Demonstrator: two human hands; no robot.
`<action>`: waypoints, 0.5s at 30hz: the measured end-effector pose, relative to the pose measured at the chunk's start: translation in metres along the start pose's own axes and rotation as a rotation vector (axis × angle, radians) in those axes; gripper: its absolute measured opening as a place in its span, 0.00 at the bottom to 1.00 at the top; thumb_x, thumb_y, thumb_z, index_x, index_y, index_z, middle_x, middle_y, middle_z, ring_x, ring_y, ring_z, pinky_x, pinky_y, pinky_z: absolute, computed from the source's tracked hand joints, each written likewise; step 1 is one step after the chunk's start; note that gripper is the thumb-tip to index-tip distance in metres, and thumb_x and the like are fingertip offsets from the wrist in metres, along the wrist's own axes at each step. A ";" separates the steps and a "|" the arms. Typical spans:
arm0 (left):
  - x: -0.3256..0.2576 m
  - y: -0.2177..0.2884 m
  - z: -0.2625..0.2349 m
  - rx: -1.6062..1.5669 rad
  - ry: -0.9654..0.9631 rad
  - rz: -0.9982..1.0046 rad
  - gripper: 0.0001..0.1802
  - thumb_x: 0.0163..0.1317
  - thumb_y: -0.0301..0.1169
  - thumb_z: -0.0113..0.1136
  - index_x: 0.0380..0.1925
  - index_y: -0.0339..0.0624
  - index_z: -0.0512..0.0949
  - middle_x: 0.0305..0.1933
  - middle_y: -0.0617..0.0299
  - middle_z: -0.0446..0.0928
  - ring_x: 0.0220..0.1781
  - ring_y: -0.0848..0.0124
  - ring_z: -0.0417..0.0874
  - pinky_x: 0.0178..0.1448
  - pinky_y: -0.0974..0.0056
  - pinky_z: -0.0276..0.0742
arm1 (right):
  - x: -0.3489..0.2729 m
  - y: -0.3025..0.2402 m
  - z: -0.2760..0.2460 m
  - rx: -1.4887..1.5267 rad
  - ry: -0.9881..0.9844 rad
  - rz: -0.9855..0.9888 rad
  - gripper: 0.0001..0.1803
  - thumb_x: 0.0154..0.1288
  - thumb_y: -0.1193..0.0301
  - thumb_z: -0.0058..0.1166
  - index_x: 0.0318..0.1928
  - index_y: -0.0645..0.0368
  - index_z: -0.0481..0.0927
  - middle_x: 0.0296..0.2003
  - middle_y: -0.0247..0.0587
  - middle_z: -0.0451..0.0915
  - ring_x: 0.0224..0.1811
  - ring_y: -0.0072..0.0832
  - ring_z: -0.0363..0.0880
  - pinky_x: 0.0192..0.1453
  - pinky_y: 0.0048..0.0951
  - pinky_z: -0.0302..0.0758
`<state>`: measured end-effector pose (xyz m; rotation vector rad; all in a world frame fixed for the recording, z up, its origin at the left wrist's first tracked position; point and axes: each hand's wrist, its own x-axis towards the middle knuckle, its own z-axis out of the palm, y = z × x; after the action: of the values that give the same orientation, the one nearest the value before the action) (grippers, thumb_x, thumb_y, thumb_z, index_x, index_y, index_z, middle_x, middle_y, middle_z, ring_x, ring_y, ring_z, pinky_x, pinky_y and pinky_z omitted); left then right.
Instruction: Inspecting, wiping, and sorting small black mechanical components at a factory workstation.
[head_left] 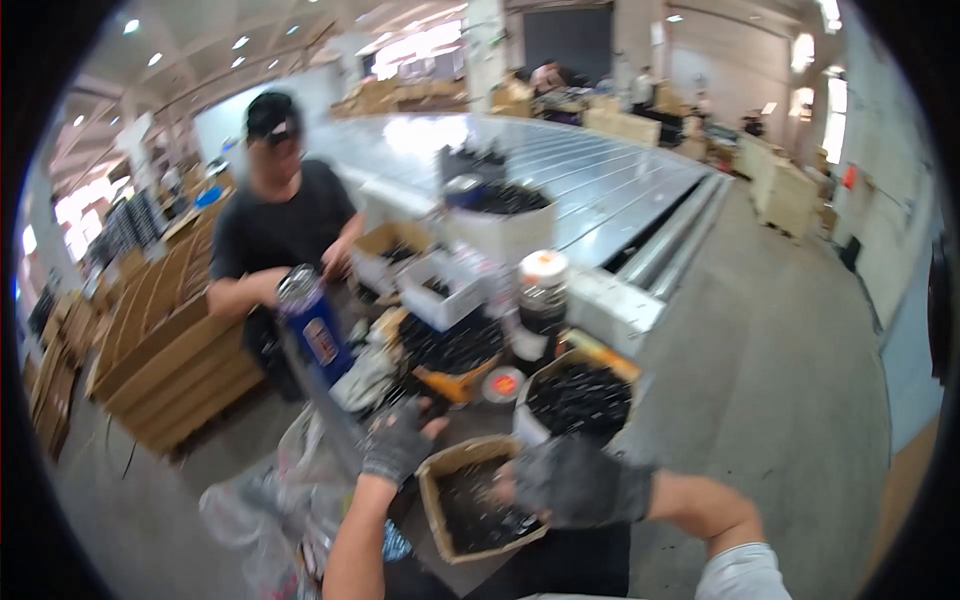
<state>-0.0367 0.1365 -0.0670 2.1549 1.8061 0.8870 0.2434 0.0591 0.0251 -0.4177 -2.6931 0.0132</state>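
Observation:
My left hand (398, 440), in a grey fingerless glove, is closed beside the far left corner of a small open cardboard box (432, 500). Its thumb and fingertips come together, and what they may hold is too blurred to name. Gloved the same way, my right hand (580, 482) reaches over the right side of that box. Its fingers curl down and inward, partly hidden by the hand itself. Small dark pieces (475, 505) lie scattered in the box. Just beyond my right hand stands a white tub (580, 400) heaped with black parts.
A pile of black parts (450, 340), a white box (440, 290), a dark jar with a white lid (543, 290) and a blue can (315, 325) crowd the bench. Across it stands a person in dark clothes (290, 210). Plastic bags (260, 520) hang at left.

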 end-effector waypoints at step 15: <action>0.008 0.001 0.004 0.231 -0.159 -0.138 0.20 0.50 0.36 0.71 0.44 0.43 0.80 0.44 0.47 0.84 0.49 0.50 0.85 0.53 0.51 0.80 | 0.009 -0.008 0.073 0.517 -0.063 0.265 0.14 0.70 0.62 0.54 0.47 0.57 0.81 0.42 0.46 0.83 0.48 0.45 0.81 0.53 0.43 0.76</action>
<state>-0.0327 0.1447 -0.0675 2.1270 2.0311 0.4825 0.2039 0.0579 -0.0372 -0.6048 -2.5403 0.7873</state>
